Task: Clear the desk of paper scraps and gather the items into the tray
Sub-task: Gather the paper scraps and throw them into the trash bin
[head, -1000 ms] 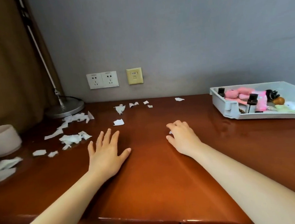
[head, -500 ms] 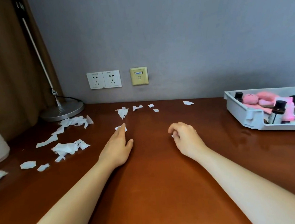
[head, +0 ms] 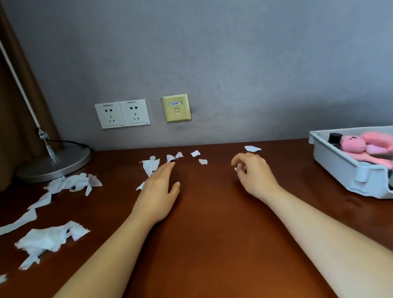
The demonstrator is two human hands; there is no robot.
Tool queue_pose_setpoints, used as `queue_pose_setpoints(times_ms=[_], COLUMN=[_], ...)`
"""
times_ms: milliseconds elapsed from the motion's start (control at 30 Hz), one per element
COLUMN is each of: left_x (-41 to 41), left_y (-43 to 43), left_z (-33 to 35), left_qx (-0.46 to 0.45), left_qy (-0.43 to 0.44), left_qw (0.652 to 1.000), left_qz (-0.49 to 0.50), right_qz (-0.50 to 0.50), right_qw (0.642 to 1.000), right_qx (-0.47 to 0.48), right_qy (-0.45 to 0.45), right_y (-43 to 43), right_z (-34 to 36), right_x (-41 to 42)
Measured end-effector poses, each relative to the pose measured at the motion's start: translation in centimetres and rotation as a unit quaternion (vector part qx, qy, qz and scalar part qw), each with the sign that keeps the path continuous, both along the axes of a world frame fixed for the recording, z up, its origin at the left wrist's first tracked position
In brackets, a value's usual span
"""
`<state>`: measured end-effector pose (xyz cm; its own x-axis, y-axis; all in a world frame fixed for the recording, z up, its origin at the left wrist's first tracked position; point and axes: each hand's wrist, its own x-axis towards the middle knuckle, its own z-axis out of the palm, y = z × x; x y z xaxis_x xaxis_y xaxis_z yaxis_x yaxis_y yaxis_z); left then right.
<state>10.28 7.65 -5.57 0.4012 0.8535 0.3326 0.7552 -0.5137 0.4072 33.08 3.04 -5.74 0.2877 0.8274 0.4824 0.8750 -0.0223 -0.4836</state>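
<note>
White paper scraps lie over the brown desk (head: 209, 230): a crumpled pile (head: 49, 238) and a strip (head: 18, 223) at the left, more near the lamp (head: 73, 182), and small bits (head: 195, 153) along the back wall. My left hand (head: 157, 192) lies flat and open. Its fingertips reach a torn scrap (head: 151, 165), and its edge covers part of another. My right hand (head: 254, 175) is curled, with a tiny white scrap (head: 236, 168) pinched under its fingers. At the right stands the grey-white tray (head: 333, 161), holding a pink plush toy (head: 355, 144) and dark bottles (head: 334, 138).
A lamp's round metal base (head: 55, 162), with its slanted pole and cable, stands at the back left by a brown curtain. Two sockets (head: 122, 114) and a yellow data port (head: 176, 108) are on the grey wall. One scrap (head: 252, 148) lies just beyond my right hand.
My left hand has slid forward from the desk's middle to the scraps at the back, with its fingers drawn together. My right hand has curled tighter around its scrap. The view has moved closer.
</note>
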Motion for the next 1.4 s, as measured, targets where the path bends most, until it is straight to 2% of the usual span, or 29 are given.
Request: queue_pose_setpoints(times_ms=[133, 300, 567, 633, 800, 900, 1000, 1100, 1233, 1333, 1400], left_x=[0.7, 1.3, 1.6, 1.6, 1.3, 1.1, 0.9, 1.0, 1.1, 1.2, 1.2], left_y=[2.1, 5.0, 8.1, 8.6, 9.9, 10.5, 11.0, 11.2, 11.0, 10.9, 11.0], left_z=[0.0, -0.2, -0.3, -0.2, -0.2, -0.4, -0.5, -0.4, -0.4, -0.3, -0.3], left_qx=[0.106, 0.087, 0.005, -0.02, -0.06, -0.055, -0.049, -0.042, -0.036, -0.033, -0.03], left_qy=[0.057, 0.098, 0.112, 0.103, 0.071, 0.066, 0.071, 0.067, 0.05, 0.048, 0.053], left_qw=[0.989, 0.977, 0.975, 0.975, 0.981, 0.985, 0.988, 0.988, 0.99, 0.989, 0.988], left_qz=[0.082, 0.168, 0.193, 0.194, 0.173, 0.152, 0.13, 0.129, 0.128, 0.136, 0.141], right_qz=[-0.032, -0.064, -0.124, -0.122, -0.087, -0.071, -0.052, 0.017, 0.096, 0.118, 0.109], right_qw=[0.999, 0.997, 0.979, 0.976, 0.99, 0.993, 0.994, 0.997, 0.994, 0.99, 0.989], right_qx=[0.026, 0.046, -0.162, -0.176, -0.109, -0.097, -0.095, -0.075, -0.034, -0.061, -0.104], right_qy=[0.006, 0.002, -0.014, -0.043, -0.024, 0.014, 0.002, -0.014, 0.046, 0.044, 0.0], right_y=[2.6, 5.4, 7.9, 8.1, 8.2, 8.0, 7.9, 7.9, 8.6, 9.1, 9.3], right_z=[0.2, 0.6, 0.4, 0.3, 0.2, 0.5, 0.6, 0.7, 0.6, 0.5, 0.7], right_x=[2.3, 4.2, 5.7, 5.7, 5.6, 5.3, 5.2, 4.4, 1.5, -0.2, -0.7])
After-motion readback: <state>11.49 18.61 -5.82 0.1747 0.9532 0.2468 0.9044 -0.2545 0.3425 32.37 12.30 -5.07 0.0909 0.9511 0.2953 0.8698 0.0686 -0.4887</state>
